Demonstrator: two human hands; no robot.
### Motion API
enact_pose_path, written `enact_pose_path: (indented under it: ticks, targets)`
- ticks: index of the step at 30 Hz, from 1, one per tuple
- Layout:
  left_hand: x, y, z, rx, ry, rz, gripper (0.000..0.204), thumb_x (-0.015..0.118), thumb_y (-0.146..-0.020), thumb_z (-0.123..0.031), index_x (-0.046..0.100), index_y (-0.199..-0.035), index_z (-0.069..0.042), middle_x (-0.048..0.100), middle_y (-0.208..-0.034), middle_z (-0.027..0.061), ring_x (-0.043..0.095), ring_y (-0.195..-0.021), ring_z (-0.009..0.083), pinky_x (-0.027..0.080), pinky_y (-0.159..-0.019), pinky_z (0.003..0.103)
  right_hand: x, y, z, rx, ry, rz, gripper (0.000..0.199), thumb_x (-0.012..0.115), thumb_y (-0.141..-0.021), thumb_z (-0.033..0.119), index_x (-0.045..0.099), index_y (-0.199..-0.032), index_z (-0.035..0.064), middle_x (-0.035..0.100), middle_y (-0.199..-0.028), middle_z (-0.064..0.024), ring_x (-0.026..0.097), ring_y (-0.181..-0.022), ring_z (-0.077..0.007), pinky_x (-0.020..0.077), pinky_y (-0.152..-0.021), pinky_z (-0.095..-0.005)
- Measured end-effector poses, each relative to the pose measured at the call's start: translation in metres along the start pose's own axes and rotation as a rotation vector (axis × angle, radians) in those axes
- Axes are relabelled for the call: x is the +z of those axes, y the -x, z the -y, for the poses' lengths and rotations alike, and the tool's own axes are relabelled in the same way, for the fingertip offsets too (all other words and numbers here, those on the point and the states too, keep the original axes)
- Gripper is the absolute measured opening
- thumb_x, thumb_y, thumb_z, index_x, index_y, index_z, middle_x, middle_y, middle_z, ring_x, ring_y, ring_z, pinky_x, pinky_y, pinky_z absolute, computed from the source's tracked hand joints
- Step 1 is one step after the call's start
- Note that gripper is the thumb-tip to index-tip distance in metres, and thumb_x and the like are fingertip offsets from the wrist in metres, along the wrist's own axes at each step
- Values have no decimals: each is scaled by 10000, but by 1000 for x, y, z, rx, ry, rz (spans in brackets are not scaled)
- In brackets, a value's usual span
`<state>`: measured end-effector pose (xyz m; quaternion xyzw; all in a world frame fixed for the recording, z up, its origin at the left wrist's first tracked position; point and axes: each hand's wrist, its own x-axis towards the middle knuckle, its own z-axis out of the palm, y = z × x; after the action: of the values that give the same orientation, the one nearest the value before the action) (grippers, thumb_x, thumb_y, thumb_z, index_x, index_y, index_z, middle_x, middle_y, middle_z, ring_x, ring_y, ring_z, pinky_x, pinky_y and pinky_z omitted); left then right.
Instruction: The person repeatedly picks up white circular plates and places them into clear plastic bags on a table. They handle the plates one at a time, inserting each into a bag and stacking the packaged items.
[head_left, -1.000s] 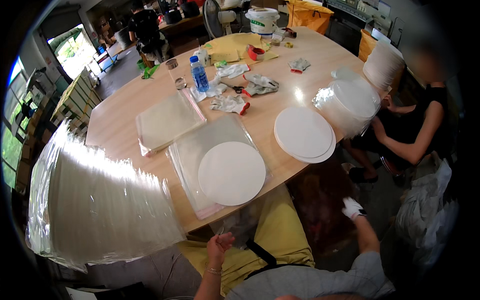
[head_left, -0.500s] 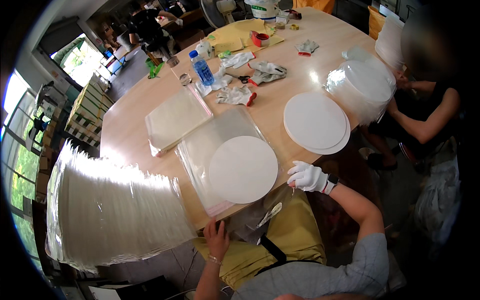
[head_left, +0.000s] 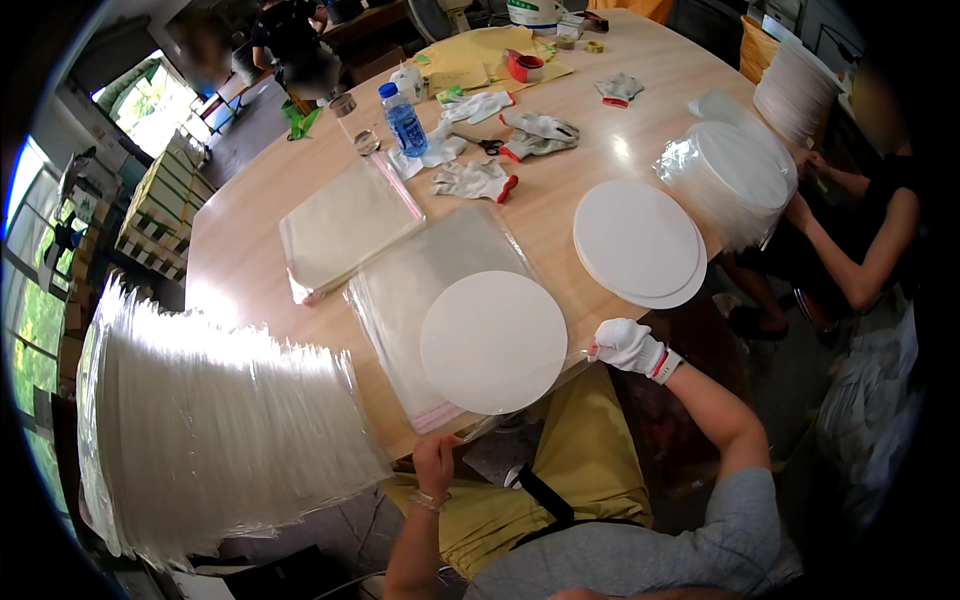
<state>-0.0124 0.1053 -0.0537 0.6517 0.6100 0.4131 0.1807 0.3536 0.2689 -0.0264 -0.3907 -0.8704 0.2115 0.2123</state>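
Observation:
My bare left hand (head_left: 433,463) is closed at the table's front edge, pinching one corner of a clear plastic bag (head_left: 572,374). My right hand (head_left: 630,347), in a white glove with bare fingertips, grips the bag's other side. The film stretches between both hands along the near rim of a round white board (head_left: 494,343). This board lies on a stack of flat clear bags (head_left: 395,300) with a pinkish strip along one end. To the right, several round white boards (head_left: 638,240) lie stacked near the table edge.
A tall pile of bagged discs (head_left: 220,430) stands at left. Another bag stack (head_left: 350,230), a blue-capped bottle (head_left: 404,122), work gloves (head_left: 475,181), scissors (head_left: 489,146) and a red tape dispenser (head_left: 523,66) lie farther back. A co-worker (head_left: 865,220) sits right, beside wrapped boards (head_left: 735,170).
My right hand has risen slightly and moved right, drawing the bag's film up toward the table edge. The left fingers have closed on the bag's corner.

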Motion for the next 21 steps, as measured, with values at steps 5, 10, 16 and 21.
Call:
enact_pose_path:
  ticks: [5,10,16,21]
  targets:
    - [9,-4,-5,-260,-6,-109,281,493,-914,-201,591,-714,-29,583,-580,101,570,-524,261,436,-503,336,11,-10,11,140,58,-134,171,617,-763,233,605,-671,89,576,-597,-128,576,-572,-299,450,-521,-391]
    - [14,-10,-3,-341,-167,-96,257,494,-913,-230,560,-724,-68,567,-566,109,556,-491,294,419,-464,390,19,-16,21,339,37,-198,243,610,-785,248,536,-633,73,540,-553,-140,551,-532,-318,424,-492,-414]
    - [14,-19,-11,-308,-403,-95,236,522,-888,-260,570,-746,-78,576,-595,126,550,-519,339,416,-462,420,23,-22,29,323,237,-276,299,601,-797,251,475,-588,79,525,-526,-129,534,-494,-327,397,-455,-434]
    - [15,-27,-5,-353,-464,-32,242,539,-867,-284,595,-759,-76,580,-617,135,564,-572,342,435,-511,435,32,-27,26,324,408,-248,319,553,-821,280,466,-580,89,525,-508,-121,541,-487,-327,407,-456,-441]
